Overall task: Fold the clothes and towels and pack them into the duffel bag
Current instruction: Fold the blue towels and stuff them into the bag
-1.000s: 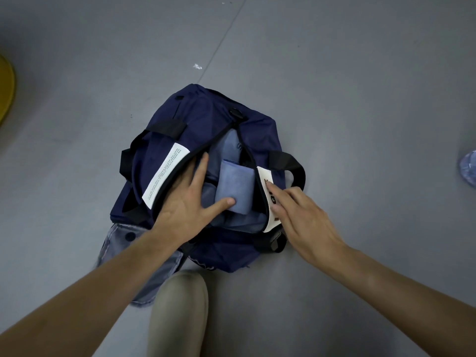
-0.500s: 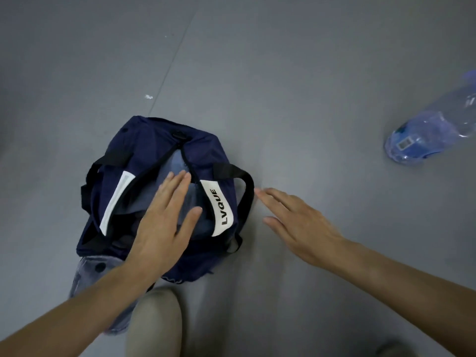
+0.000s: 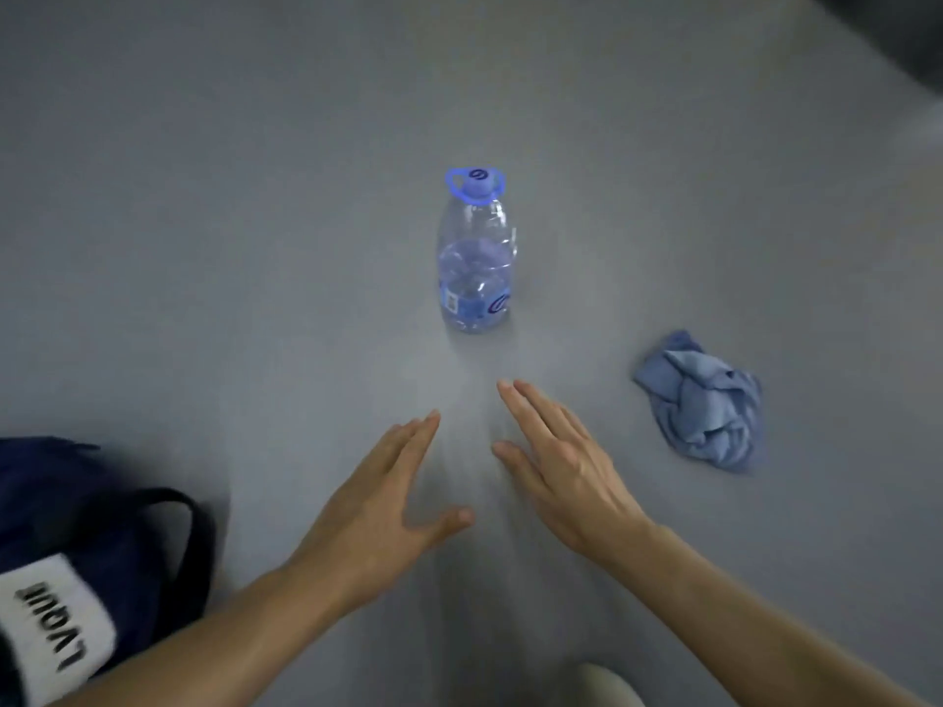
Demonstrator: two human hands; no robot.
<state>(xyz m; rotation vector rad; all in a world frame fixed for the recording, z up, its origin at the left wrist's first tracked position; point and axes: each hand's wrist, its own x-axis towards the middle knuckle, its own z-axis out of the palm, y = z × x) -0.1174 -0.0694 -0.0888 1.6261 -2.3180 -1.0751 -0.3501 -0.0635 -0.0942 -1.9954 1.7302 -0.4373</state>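
The navy duffel bag point(image 3: 76, 543) with a white label and black strap lies at the lower left edge, partly cut off. A crumpled light-blue cloth point(image 3: 706, 403) sits on the grey floor at the right. My left hand point(image 3: 380, 507) and my right hand point(image 3: 559, 464) stretch forward side by side over the bare floor, fingers straight, holding nothing. Both hands are apart from the bag and the cloth; the cloth lies to the right of my right hand.
A clear plastic water bottle point(image 3: 475, 257) with a blue cap stands upright on the floor just beyond my fingertips. A pale rounded shape point(image 3: 607, 686) shows at the bottom edge. A dark object point(image 3: 888, 38) fills the top right corner.
The view has swung right, away from the bag. Both hands left the bag's opening and now reach out over the floor toward the bottle; the crumpled cloth has come into view.
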